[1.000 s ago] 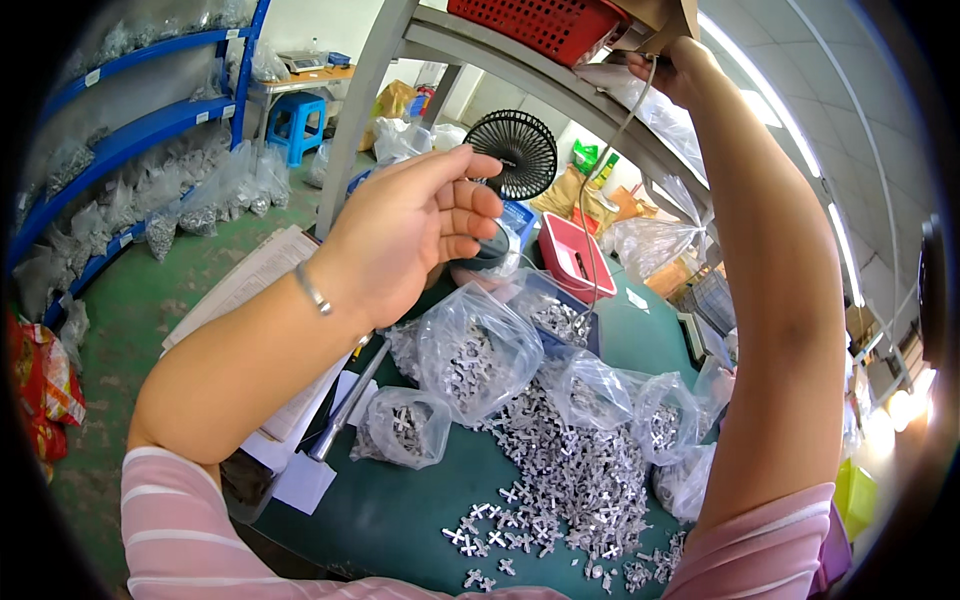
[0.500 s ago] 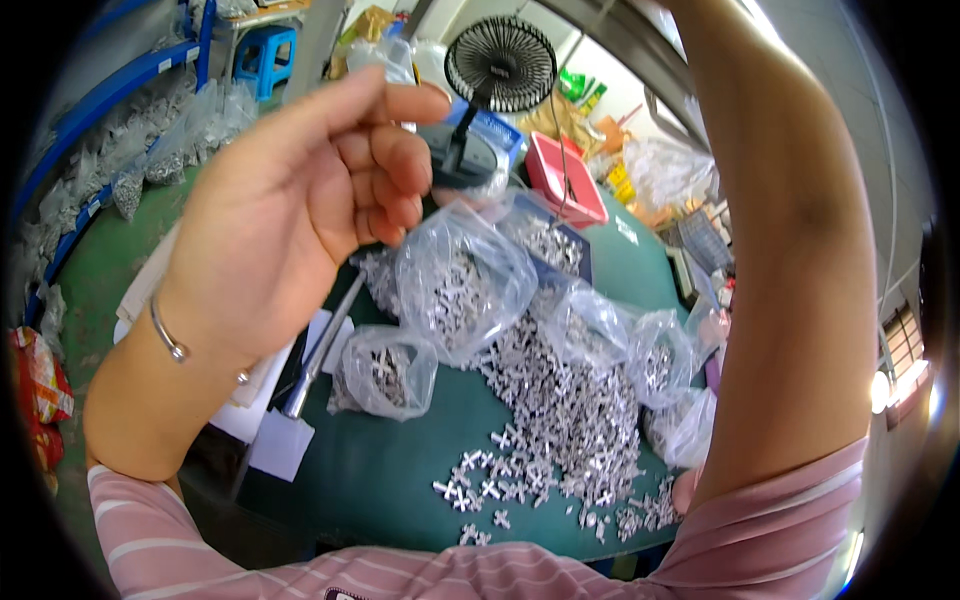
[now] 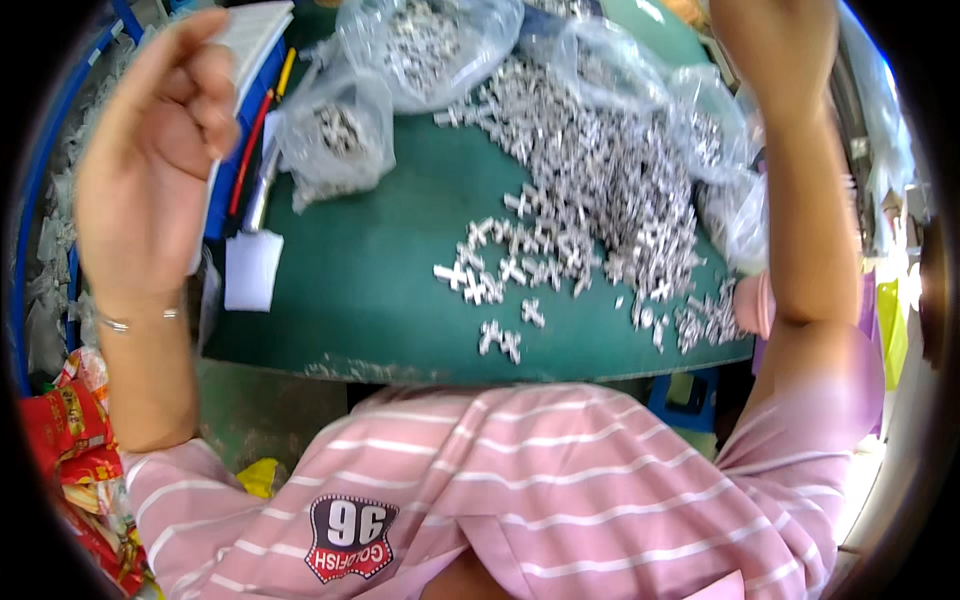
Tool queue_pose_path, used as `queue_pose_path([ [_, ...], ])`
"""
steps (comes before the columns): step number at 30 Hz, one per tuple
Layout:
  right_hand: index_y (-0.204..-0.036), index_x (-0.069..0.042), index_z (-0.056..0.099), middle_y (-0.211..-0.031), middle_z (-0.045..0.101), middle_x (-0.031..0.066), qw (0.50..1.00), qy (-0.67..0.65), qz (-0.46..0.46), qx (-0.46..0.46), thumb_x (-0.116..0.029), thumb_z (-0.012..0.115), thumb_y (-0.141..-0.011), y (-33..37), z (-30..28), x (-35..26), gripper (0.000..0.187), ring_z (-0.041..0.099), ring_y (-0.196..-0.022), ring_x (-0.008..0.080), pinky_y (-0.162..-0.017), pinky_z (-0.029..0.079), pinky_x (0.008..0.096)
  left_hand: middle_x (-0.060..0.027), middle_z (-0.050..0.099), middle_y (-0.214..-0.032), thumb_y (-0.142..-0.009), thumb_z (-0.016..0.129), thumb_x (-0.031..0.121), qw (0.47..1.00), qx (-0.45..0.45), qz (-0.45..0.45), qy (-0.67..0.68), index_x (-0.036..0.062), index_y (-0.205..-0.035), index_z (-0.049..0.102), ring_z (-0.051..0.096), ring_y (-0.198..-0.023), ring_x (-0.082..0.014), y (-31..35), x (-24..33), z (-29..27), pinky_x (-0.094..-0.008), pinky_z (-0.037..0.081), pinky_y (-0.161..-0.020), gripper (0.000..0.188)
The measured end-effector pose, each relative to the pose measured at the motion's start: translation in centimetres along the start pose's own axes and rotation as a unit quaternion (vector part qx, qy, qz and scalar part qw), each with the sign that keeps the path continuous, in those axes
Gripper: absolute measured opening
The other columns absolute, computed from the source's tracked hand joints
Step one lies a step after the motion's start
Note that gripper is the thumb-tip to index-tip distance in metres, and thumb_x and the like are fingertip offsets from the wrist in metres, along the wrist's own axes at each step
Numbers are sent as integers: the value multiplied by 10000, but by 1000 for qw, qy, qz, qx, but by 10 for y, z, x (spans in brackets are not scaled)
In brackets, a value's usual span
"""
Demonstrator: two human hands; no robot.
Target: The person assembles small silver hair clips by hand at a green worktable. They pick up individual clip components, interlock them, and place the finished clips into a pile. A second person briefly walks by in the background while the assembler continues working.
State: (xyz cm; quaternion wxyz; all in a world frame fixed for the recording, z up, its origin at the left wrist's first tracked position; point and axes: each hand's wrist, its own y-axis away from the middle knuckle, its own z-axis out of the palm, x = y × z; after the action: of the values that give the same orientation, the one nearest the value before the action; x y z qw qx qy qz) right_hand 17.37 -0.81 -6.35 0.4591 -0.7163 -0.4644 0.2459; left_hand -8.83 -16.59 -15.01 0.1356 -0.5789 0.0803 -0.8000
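My left hand (image 3: 160, 160) is raised at the upper left, palm inward, with its fingers loosely bent and nothing in them. A thin metal bangle (image 3: 140, 318) circles that wrist. At the upper right edge is my right hand (image 3: 780, 45), its fingers blurred and cut off, so what it holds is hidden. Between my arms spreads a pile of small silvery cross-shaped pieces (image 3: 600, 180) on the green table (image 3: 350, 265). Neither hand touches the pile. Several loose crosses lie apart from it toward the near edge.
Clear plastic bags of pieces, including a small bag (image 3: 335, 140) and a larger bag (image 3: 415, 50), ring the pile. A white paper slip (image 3: 253, 270) and a red pencil (image 3: 250, 150) lie at left. A pink container (image 3: 755, 305) stands by my right arm; a blue stool (image 3: 685, 400) shows below.
My view has tipped down, so the fan and pink basket have left it and my shirt fills the bottom. My left hand appears farther left; both hands remain raised.
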Motion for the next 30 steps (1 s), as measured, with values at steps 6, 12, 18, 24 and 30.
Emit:
queue_pose_path([
  [6,-1088,-7,593,-1150,585,162,930,-75,152,-325,-31,619,-796,229,-78,-47,295,553,-1055,348,-898,454,408,-74,585,-1067,-798,674,149,916,-186,-48,-353,47,-1073,609,555,-930,-156,59,-123,78,-267,441,-783,301],
  [12,-1099,-22,594,-1221,555,136,901,-88,281,-318,-66,627,-802,298,-91,-100,302,475,-1179,347,-970,387,454,-110,526,-1225,-648,769,189,809,-263,106,-515,109,-1103,620,477,-1142,-296,95,-175,121,-406,344,-942,485],
  [18,-1007,15,615,-1100,604,169,919,-30,346,-187,48,595,-774,311,-99,-93,237,571,-990,336,-872,446,387,-116,587,-1119,-665,757,148,831,-195,123,-507,80,-999,663,546,-1007,-292,95,-174,127,-380,387,-874,353],
  [24,-937,7,632,-1001,636,150,903,-59,397,-154,44,599,-781,314,-108,-84,164,609,-915,298,-800,486,349,-79,598,-1063,-617,781,191,796,-258,135,-531,122,-959,679,543,-943,-264,107,-174,137,-374,392,-847,363],
  [30,-1025,-24,601,-961,596,139,905,29,380,-188,-39,669,-736,311,-88,-74,297,560,-904,322,-800,448,394,-100,608,-992,-729,695,17,849,-159,124,-489,25,-921,669,564,-870,-217,93,-177,143,-296,448,-739,194],
])
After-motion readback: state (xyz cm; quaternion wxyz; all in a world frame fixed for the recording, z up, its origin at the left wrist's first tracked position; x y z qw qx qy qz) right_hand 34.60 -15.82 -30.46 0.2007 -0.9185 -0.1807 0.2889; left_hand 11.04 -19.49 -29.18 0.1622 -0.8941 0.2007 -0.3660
